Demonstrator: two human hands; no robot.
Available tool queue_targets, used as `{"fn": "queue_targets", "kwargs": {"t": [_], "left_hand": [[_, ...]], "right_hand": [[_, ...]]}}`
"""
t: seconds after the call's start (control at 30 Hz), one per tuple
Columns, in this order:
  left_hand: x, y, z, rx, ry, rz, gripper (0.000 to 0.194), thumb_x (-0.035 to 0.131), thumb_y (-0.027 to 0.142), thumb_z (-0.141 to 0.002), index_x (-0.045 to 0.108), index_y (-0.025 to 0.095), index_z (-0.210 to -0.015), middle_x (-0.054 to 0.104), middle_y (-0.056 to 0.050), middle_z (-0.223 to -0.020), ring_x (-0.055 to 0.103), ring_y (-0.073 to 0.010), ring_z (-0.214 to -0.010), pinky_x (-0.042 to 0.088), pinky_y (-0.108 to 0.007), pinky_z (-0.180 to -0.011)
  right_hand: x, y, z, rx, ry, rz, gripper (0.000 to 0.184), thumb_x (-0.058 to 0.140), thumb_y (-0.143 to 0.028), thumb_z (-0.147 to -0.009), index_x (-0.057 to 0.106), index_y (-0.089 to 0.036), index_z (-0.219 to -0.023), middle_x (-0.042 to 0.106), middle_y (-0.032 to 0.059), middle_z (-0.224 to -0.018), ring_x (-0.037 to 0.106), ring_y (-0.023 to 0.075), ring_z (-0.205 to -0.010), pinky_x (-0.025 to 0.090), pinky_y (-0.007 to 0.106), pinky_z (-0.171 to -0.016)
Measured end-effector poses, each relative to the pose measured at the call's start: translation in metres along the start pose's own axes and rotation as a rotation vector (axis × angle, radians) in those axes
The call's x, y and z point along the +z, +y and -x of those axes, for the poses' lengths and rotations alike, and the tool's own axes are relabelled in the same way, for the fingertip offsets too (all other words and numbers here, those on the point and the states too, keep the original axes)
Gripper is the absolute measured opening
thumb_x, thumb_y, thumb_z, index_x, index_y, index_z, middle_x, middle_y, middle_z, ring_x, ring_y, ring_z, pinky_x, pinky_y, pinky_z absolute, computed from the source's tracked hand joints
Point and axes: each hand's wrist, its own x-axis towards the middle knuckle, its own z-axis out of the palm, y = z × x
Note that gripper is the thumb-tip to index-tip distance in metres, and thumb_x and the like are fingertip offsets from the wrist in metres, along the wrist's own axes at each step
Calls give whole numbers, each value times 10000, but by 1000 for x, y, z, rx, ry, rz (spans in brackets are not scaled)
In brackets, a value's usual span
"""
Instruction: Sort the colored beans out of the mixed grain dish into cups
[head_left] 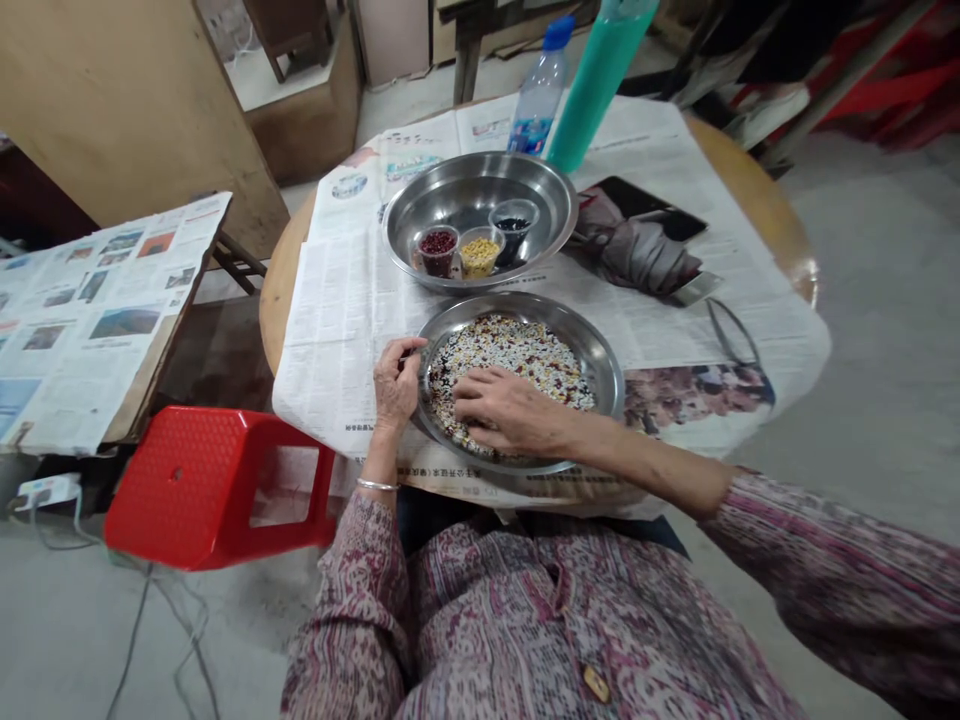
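Observation:
A round metal basin (611, 372) in front of me holds a mix of white, dark red, yellow and black grains and beans (517, 345). My left hand (396, 388) grips its left rim, thumb and fingers closed on the edge. Over the left part of the mix is my right hand (514, 408), fingers bent and tips down among the grains; what they pinch is hidden. Behind stands a second metal basin (555, 225) with three clear plastic cups: dark red beans (438, 245), yellow beans (478, 252) and black beans (514, 228).
Newspaper (337, 300) covers the round table. At its back stand a blue-capped bottle (538, 95) and a tall green bottle (600, 90). A folded umbrella (637, 250) and a dark tablet-like object (660, 205) lie right. A red stool (195, 490) stands left, cables (142, 620) on the floor.

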Motion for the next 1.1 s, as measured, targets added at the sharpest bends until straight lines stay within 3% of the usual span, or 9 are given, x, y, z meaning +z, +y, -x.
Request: {"fn": "queue_targets", "kwargs": {"t": [0.17,0.33,0.43,0.6,0.67,0.73,0.87,1.0,1.1], "left_hand": [[-2,-1,-1,-27,-2,-9,212,528,133,-850,711,205,-929,715,-19,-962,646,-176,-950,498,-296,-904],[-2,-3,-3,-42,2,-8,202,539,147,-847,714,203,-931,721,-18,-972,653,-176,-968,506,-292,-924],[-2,0,-4,-38,18,-61,195,545,130,-839,707,195,-925,714,-27,-986,653,-173,-986,515,-290,-934],[-12,20,-4,156,20,-314,198,556,98,-871,697,196,-970,662,-84,-1114,624,-204,-1099,539,-363,-976],[-15,34,0,275,-69,-452,235,569,93,-885,688,213,-1048,646,-93,-1157,593,-223,-1158,508,-430,-1061],[-15,46,6,331,-249,-545,343,579,74,-876,648,225,-1176,618,-99,-1254,563,-236,-1225,476,-465,-1120],[1,61,19,229,-548,-746,602,628,32,-781,505,186,-1349,490,-162,-1447,488,-312,-1340,471,-520,-1130],[20,63,15,114,-551,-903,434,608,29,-794,538,135,-1209,562,-177,-1258,547,-331,-1212,504,-539,-1050],[33,59,9,95,-544,-798,254,582,41,-841,572,156,-1068,603,-123,-1089,606,-269,-1059,525,-489,-1008]], "right_hand": [[-12,24,32,200,71,162,171,543,-101,-876,685,-194,-896,711,95,-982,608,247,-948,475,381,-836],[-16,33,56,341,332,15,246,493,-127,-933,700,-198,-1047,711,98,-1062,665,222,-955,529,351,-838],[-14,28,66,375,394,-2,224,518,-172,-939,718,-211,-1032,730,94,-1033,677,240,-940,532,391,-848],[-5,22,77,465,560,50,179,557,-236,-924,731,-253,-887,764,52,-881,675,259,-896,470,514,-974],[0,20,79,514,649,15,171,566,-243,-912,732,-268,-875,769,41,-919,677,264,-956,446,552,-1027],[4,19,79,547,722,-46,161,577,-252,-902,736,-267,-885,767,51,-996,672,274,-1029,471,552,-1018],[10,16,77,583,749,-90,244,571,-221,-880,736,-234,-1060,724,99,-1199,615,302,-1196,481,565,-1049],[12,17,77,555,757,-102,383,520,-134,-847,699,-210,-1177,692,121,-1273,591,302,-1245,464,571,-1093],[14,18,78,534,846,-152,315,516,-142,-875,709,-221,-1112,720,113,-1205,635,285,-1185,490,554,-1073]]}}
